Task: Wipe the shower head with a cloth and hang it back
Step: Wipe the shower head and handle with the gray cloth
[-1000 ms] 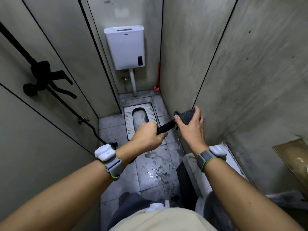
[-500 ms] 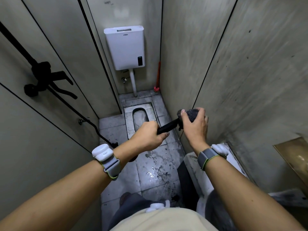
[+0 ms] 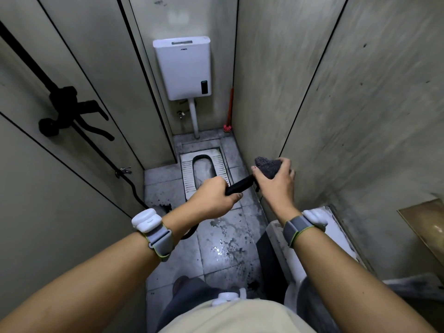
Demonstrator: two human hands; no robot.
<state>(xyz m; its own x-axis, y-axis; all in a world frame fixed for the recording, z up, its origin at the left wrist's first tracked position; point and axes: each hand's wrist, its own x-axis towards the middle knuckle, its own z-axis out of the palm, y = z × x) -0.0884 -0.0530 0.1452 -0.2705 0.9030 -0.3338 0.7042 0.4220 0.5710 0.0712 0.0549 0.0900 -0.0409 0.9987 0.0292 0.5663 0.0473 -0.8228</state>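
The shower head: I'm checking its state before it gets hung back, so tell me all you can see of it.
Only the shower head's matte black handle shows, slanting up to the right. The left hand grips its lower end; the right hand wraps a dark grey cloth over the head, hiding it. A black hose trails below.

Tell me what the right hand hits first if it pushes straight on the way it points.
Probably the grey wall panel just beyond the right hand and its cloth; depth is unclear.
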